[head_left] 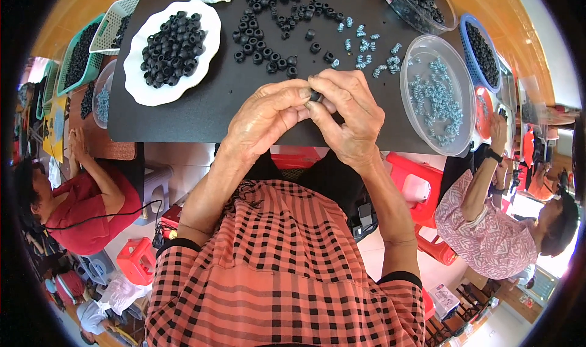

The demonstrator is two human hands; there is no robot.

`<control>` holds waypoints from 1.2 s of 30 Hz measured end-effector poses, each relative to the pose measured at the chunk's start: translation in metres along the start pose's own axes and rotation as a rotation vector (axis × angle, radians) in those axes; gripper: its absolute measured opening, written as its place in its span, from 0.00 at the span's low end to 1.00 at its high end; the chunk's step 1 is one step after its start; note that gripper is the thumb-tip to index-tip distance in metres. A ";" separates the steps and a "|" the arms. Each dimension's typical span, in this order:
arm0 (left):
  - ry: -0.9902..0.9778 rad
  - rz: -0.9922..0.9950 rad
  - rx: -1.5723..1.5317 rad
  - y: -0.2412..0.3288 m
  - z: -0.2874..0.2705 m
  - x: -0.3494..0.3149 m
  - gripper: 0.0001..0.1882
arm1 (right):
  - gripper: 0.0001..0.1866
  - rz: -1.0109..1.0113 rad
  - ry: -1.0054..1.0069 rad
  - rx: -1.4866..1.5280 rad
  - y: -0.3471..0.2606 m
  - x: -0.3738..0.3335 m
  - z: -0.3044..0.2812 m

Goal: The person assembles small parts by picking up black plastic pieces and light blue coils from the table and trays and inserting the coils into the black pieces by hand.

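My left hand [264, 116] and my right hand [347, 116] meet over the near edge of a black mat [201, 105]. Between their fingertips they pinch one small black ring-shaped part [315, 95]. Just beyond my hands lie several loose black ring parts [262, 49] and a scatter of small pale blue springs [365, 47]. Whether a spring is inside the held part is hidden by my fingers.
A white scalloped plate [137, 78] holds a heap of black rings at the left. A clear round tub [421, 112] of blue springs stands at the right, with a blue basket [473, 26] and another clear tub [421, 5] behind. Two other people sit at either side.
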State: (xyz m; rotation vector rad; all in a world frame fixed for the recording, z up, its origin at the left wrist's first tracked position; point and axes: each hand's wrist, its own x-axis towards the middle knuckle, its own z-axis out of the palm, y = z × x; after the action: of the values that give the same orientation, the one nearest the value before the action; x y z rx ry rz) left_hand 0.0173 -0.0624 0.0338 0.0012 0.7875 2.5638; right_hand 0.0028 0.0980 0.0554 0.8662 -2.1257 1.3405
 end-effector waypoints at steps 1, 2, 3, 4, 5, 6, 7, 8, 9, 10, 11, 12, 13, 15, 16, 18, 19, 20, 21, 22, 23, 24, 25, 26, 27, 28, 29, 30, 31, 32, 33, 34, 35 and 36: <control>-0.008 0.010 -0.002 -0.001 0.000 0.001 0.11 | 0.21 0.004 0.013 -0.008 0.000 -0.001 0.000; -0.016 0.020 -0.004 -0.001 0.000 0.002 0.11 | 0.21 0.008 0.025 -0.017 0.001 -0.001 0.000; -0.014 0.022 -0.004 -0.001 0.002 0.002 0.11 | 0.21 0.007 0.024 -0.015 0.000 -0.001 0.000; -0.036 0.032 -0.005 0.001 0.005 0.002 0.12 | 0.21 0.030 0.021 -0.017 0.000 0.000 0.000; -0.058 0.041 -0.006 0.002 0.007 0.003 0.12 | 0.21 0.053 0.018 -0.020 0.001 0.001 -0.001; -0.060 0.042 -0.005 0.002 0.007 0.004 0.12 | 0.21 0.051 0.019 -0.021 0.002 0.002 0.000; -0.060 0.042 0.011 0.002 0.007 0.004 0.12 | 0.21 0.059 0.017 0.002 0.004 0.002 0.000; -0.059 0.042 0.027 0.002 0.007 0.005 0.12 | 0.22 0.066 0.015 0.026 0.005 0.002 0.000; -0.059 0.042 0.027 0.001 0.006 0.005 0.12 | 0.22 0.065 0.015 0.025 0.004 0.002 0.001; -0.045 0.034 0.038 0.001 0.006 0.004 0.12 | 0.22 0.109 0.008 0.032 0.002 0.002 0.001; -0.030 0.027 0.050 0.001 0.005 0.004 0.12 | 0.22 0.153 0.001 0.038 0.001 0.002 0.001; -0.030 0.027 0.050 0.001 0.006 0.003 0.12 | 0.22 0.152 0.000 0.038 0.002 0.002 0.001; -0.028 0.037 0.049 0.002 0.006 0.003 0.12 | 0.22 0.116 -0.005 0.021 0.003 0.002 0.001; -0.025 0.047 0.048 0.002 0.006 0.002 0.12 | 0.23 0.081 -0.012 0.004 0.003 0.002 0.000; -0.014 0.045 0.040 0.001 0.006 0.002 0.12 | 0.21 0.114 -0.042 -0.009 0.000 0.001 -0.001; -0.001 0.041 0.032 0.001 0.006 0.003 0.11 | 0.20 0.148 -0.070 -0.022 -0.001 0.000 -0.001; 0.009 0.031 0.046 0.002 0.006 0.003 0.11 | 0.20 0.074 -0.042 -0.079 0.001 0.000 0.000; 0.019 0.021 0.061 0.002 0.006 0.004 0.11 | 0.20 0.000 -0.013 -0.136 0.003 0.000 0.001; 0.019 0.015 0.061 0.002 0.006 0.003 0.11 | 0.20 0.006 -0.011 -0.137 0.004 0.000 0.001; 0.012 0.017 0.048 0.003 0.006 0.003 0.12 | 0.20 -0.051 0.003 -0.191 0.005 0.000 0.002; 0.003 0.019 0.036 0.003 0.006 0.003 0.12 | 0.20 -0.108 0.018 -0.246 0.004 0.000 0.003; 0.002 0.016 0.038 0.004 0.005 0.001 0.12 | 0.20 -0.107 0.021 -0.248 0.004 0.000 0.003; 0.014 0.005 0.068 0.004 0.002 -0.001 0.12 | 0.20 -0.122 0.013 -0.222 0.004 -0.001 0.003; 0.026 -0.004 0.098 0.003 0.001 -0.003 0.12 | 0.20 -0.138 0.004 -0.196 0.003 -0.001 0.003; 0.027 -0.004 0.099 0.003 0.003 -0.004 0.12 | 0.21 -0.031 -0.042 -0.144 -0.001 -0.001 0.001; 0.028 0.013 0.100 0.003 0.006 -0.004 0.13 | 0.21 -0.032 -0.042 -0.143 -0.001 -0.001 0.000; 0.028 0.030 0.100 0.003 0.010 -0.004 0.13 | 0.21 0.016 -0.072 -0.104 0.000 0.000 -0.002; 0.029 0.032 0.100 0.003 0.014 -0.005 0.13 | 0.22 0.064 -0.102 -0.066 0.001 0.001 -0.003; 0.038 0.069 0.169 0.003 0.019 -0.006 0.13 | 0.22 0.063 -0.104 -0.065 0.000 0.001 -0.003; 0.048 0.106 0.238 0.003 0.022 -0.007 0.13 | 0.23 0.085 -0.061 -0.043 0.000 0.002 -0.002; 0.050 0.111 0.237 0.004 0.022 -0.007 0.13 | 0.23 0.106 -0.021 -0.020 -0.001 0.003 -0.002; 0.078 0.163 0.342 0.004 0.022 -0.008 0.13 | 0.23 0.103 -0.025 -0.017 -0.001 0.002 -0.002; 0.106 0.214 0.446 0.004 0.022 -0.008 0.13 | 0.22 0.139 -0.038 0.024 -0.001 0.002 -0.002; 0.106 0.216 0.446 0.004 0.021 -0.007 0.13 | 0.21 0.175 -0.048 0.061 -0.001 0.001 -0.002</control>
State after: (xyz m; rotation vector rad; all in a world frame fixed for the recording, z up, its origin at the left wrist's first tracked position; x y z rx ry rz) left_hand 0.0249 -0.0573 0.0546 0.0957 1.4556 2.5405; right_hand 0.0029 0.0993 0.0581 0.7569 -2.2520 1.4919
